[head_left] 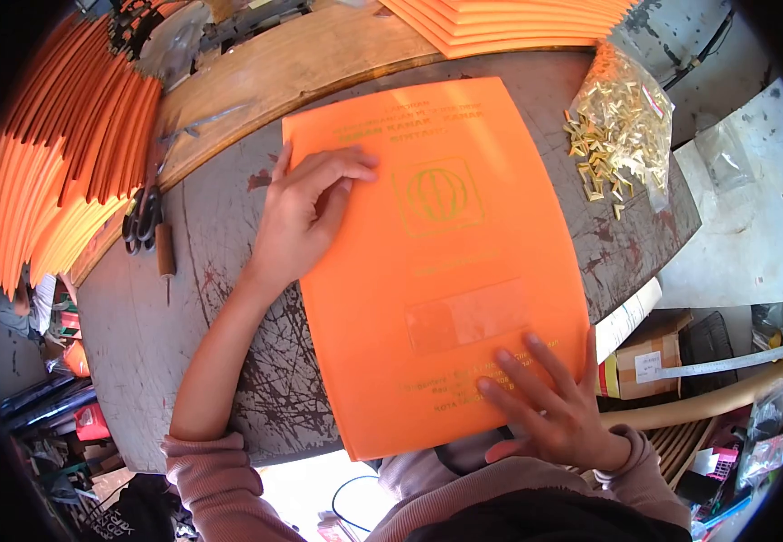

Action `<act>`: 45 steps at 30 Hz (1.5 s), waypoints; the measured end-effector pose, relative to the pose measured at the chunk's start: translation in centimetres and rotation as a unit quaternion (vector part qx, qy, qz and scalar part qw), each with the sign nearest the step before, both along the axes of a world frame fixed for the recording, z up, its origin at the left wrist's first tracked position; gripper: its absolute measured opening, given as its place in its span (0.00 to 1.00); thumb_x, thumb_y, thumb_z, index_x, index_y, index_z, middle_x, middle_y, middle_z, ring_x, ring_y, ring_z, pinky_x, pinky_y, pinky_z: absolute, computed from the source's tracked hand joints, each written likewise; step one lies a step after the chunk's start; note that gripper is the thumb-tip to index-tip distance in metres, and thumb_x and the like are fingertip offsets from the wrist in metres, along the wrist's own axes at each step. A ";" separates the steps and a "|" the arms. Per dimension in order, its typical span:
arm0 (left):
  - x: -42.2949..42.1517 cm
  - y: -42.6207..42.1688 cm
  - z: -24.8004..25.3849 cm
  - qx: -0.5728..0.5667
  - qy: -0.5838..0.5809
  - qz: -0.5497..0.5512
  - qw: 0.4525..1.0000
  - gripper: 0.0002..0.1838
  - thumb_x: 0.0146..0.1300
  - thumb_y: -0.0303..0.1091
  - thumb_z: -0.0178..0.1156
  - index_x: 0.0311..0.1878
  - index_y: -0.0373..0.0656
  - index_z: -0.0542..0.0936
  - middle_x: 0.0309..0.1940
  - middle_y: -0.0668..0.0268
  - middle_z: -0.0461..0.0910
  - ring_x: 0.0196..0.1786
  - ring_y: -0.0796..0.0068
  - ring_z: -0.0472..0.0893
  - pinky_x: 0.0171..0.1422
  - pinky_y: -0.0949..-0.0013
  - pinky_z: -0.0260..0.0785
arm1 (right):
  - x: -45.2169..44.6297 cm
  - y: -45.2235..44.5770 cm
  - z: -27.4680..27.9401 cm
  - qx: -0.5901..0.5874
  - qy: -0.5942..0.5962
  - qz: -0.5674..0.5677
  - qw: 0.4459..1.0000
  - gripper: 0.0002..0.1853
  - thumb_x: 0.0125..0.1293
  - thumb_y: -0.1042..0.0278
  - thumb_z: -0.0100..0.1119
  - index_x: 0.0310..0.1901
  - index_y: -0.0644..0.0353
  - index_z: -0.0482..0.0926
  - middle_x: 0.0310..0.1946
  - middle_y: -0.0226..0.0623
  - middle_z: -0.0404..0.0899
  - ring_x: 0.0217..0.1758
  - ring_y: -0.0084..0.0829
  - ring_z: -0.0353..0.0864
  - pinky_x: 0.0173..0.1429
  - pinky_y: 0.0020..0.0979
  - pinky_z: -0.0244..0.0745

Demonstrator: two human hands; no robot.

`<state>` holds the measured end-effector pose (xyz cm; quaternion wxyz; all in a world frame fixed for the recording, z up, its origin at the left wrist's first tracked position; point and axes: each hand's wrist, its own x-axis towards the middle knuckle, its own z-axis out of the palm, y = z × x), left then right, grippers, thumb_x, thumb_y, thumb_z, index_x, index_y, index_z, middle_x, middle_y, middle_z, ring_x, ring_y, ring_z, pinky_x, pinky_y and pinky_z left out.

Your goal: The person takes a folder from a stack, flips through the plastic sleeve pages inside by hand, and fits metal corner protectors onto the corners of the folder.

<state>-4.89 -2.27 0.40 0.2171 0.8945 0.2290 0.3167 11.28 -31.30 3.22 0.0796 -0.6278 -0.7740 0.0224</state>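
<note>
An orange folder [364,262] with gold printing, a round emblem and a clear window lies on the dark, scratched table [215,271], its lower edge reaching past the table's near edge. On the folder's upper left side rests my left hand [305,212], thumb apart from its bent fingers, nothing visible between them. My right hand [549,415] lies on the lower right corner, its fingers spread over the cover. Small gold metal corners [604,163] spill from a clear bag [635,108] right of the folder.
Stacks of orange folders stand at the left [66,172] and top [500,23]. Black-handled scissors [143,219] and a wooden-handled awl [166,250] lie at the table's left. A cardboard box [649,361] and pale tube [698,402] are at the lower right.
</note>
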 end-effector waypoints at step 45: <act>-0.2 0.1 0.1 -0.016 0.009 -0.011 1.000 0.12 0.60 0.18 0.52 0.40 0.46 0.80 0.43 0.70 0.82 0.57 0.68 0.77 0.73 0.41 0.37 | 4.0 5.1 0.7 -0.071 0.093 0.044 0.992 0.35 0.57 0.39 0.53 0.63 0.49 0.68 0.64 0.29 0.68 0.69 0.28 0.63 0.72 0.43 0.49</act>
